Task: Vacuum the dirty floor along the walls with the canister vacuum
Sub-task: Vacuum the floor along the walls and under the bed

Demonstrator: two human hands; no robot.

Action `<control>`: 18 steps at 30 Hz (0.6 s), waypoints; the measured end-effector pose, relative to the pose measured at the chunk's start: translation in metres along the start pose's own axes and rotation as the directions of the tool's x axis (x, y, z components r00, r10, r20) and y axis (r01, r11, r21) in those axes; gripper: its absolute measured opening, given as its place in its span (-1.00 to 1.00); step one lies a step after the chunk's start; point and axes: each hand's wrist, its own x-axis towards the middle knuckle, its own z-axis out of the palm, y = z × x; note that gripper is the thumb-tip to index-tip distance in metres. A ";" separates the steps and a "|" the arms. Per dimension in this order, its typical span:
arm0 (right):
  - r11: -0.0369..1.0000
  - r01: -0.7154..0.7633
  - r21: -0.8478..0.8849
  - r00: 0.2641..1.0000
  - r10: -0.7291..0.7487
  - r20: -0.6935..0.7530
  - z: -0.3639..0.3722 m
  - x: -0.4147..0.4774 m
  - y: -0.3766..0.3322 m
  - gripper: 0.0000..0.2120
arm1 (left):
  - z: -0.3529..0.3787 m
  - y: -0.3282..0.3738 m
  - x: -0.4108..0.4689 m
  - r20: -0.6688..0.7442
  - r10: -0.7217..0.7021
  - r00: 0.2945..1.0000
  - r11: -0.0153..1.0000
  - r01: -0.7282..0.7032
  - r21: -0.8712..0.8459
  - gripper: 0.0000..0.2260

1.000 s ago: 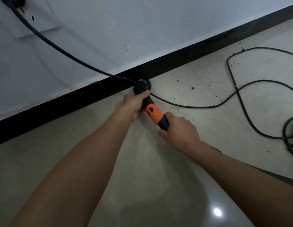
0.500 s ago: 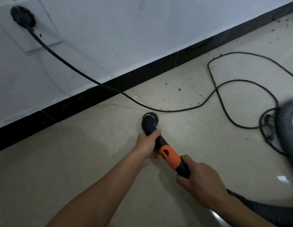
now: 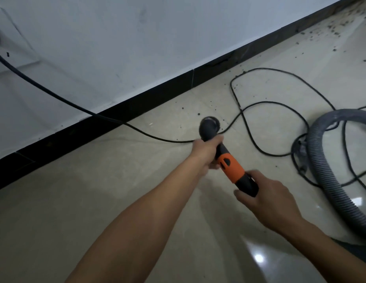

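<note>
**Surroundings.** Pale tiled floor [image 3: 96, 211] meeting a white wall [image 3: 137, 37] at a black skirting [image 3: 157, 94] that runs diagonally from lower left to upper right. White socket [image 3: 12, 37] on the wall at the far left edge. A black cord [image 3: 169, 141] drops from the socket, crosses the skirting and lies on the floor in loose loops to the right. Grey ribbed hose [image 3: 331, 190] curves along the right side, over part of the cord. Dark dirt [image 3: 331, 27] is thick in the upper right by the skirting, with scattered specks nearer the centre.

**Obstruction.** The cord passes under the wand just behind the nozzle, between the nozzle and the hands.

**Vacuum.**
- Round dark nozzle [image 3: 209, 127] sits low over the floor, near the skirting but apart from it. Contact with the floor cannot be told.
- Black wand with orange sleeve [image 3: 231, 167] slants back towards the person.

**Hands.**
- Left hand [image 3: 206, 152]: fingers wrapped round the neck just behind the nozzle.
- Right hand [image 3: 268, 199]: closed round the black rear end, just behind the sleeve.
- The sleeve is bare between the hands.
</note>
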 end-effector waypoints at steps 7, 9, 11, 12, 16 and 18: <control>0.962 0.215 -0.169 0.969 -0.189 0.160 0.009 0.030 -0.051 -0.65 | -0.080 -0.003 0.023 -0.264 -0.095 0.960 0.990 0.064 -0.122 -0.64; 0.949 0.264 -0.171 0.947 -0.222 0.233 0.019 0.020 -0.049 -0.64 | -0.091 -0.026 0.017 -0.297 -0.119 0.947 0.988 0.083 -0.134 -0.59; 0.951 0.269 -0.154 0.941 -0.226 0.252 0.026 0.010 -0.041 -0.63 | -0.088 -0.039 0.013 -0.306 -0.121 0.944 0.988 0.084 -0.129 -0.57; 0.957 0.253 -0.144 0.946 -0.214 0.242 0.026 0.007 -0.036 -0.64 | -0.081 -0.040 0.012 -0.293 -0.115 0.949 0.989 0.081 -0.126 -0.57; 0.978 0.150 -0.146 0.973 -0.120 0.198 0.012 0.008 -0.010 -0.64 | -0.038 -0.022 0.018 -0.192 -0.091 0.977 0.993 0.074 -0.090 -0.60; 0.967 0.135 -0.214 0.983 -0.103 0.153 -0.001 0.015 -0.002 -0.64 | -0.026 -0.009 0.028 -0.187 -0.090 0.978 0.994 0.076 -0.084 -0.63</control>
